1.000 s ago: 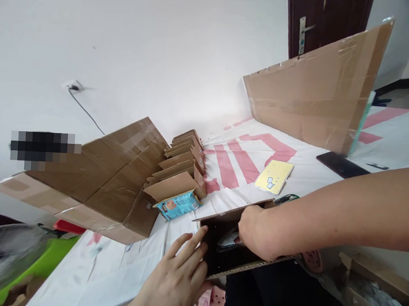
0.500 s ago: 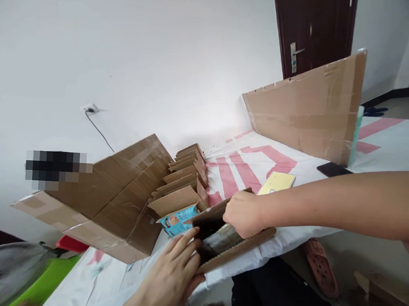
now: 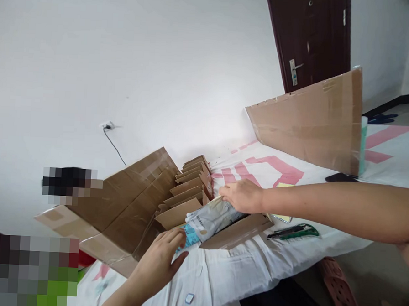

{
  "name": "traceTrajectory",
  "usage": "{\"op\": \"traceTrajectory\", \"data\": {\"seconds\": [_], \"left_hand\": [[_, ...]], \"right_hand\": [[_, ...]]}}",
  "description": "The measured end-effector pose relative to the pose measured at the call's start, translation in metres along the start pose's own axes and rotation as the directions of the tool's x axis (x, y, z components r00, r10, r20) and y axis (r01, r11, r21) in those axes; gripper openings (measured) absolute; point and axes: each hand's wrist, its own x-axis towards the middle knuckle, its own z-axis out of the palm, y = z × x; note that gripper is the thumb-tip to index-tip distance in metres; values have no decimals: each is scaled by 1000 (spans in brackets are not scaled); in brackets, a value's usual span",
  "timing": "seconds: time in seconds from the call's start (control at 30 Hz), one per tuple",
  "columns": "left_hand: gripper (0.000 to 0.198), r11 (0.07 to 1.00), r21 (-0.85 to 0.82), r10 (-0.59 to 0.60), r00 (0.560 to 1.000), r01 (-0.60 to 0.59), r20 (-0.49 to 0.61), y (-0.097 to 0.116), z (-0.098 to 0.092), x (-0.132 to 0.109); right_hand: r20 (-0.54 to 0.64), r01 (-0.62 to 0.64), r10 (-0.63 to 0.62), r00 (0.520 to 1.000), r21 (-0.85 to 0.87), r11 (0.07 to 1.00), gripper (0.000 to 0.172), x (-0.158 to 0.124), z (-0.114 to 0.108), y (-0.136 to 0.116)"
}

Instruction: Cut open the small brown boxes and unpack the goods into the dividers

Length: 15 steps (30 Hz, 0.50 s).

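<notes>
My right hand (image 3: 241, 195) is closed on the upper edge of a pale grey, printed plastic packet (image 3: 206, 220). The packet slants above an open cardboard box (image 3: 239, 231), whose near flap shows below it; the box's inside is hidden. My left hand (image 3: 160, 255) has its fingers stretched out and its thumb apart, with nothing visibly held. Its fingertips are close to the left end of the grey packet and a blue packet (image 3: 191, 236); I cannot tell whether they touch. Part of the blue packet is covered by the grey one.
Several open cardboard boxes (image 3: 189, 184) stand in a row toward the wall. A large carton (image 3: 133, 199) is on the left, and a tall cardboard panel (image 3: 312, 122) at the back right. A green utility knife (image 3: 294, 231) and a yellow card (image 3: 283, 218) lie to the right.
My right hand has lifted up from inside the box, bringing the grey packet out. My left hand has come away from the box's edge. The view has shifted, showing the utility knife.
</notes>
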Motion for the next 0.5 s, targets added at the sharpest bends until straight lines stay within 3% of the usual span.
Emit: {"op": "traceTrajectory", "data": {"seconds": [0.07,0.17,0.27,0.37,0.43,0.5], "left_hand": [[16,984,-110,-150,985,141,-84,-3,-1,10],[47,871,-418,-348,926,260,-149,-2,-8,41],[75,640,-723,-461,883,260,-91,1,-10,84],[72,371,-907,-556,830,199,-45,-4,-7,124],[70,306,-940,-587,807,153,-60,-12,-5,143],[69,305,-944,-610,787,129,-90,-25,-2,157]], "right_hand": [[-51,-23,26,998,49,999,20,10,-1,6],[-143,-33,48,989,104,994,19,30,-6,14],[-208,-74,112,972,179,981,21,52,-16,22],[-250,-122,195,948,280,952,21,73,-26,34],[-279,-141,239,930,330,933,20,84,-28,46],[-299,-176,294,908,365,914,26,92,-24,62]]}}
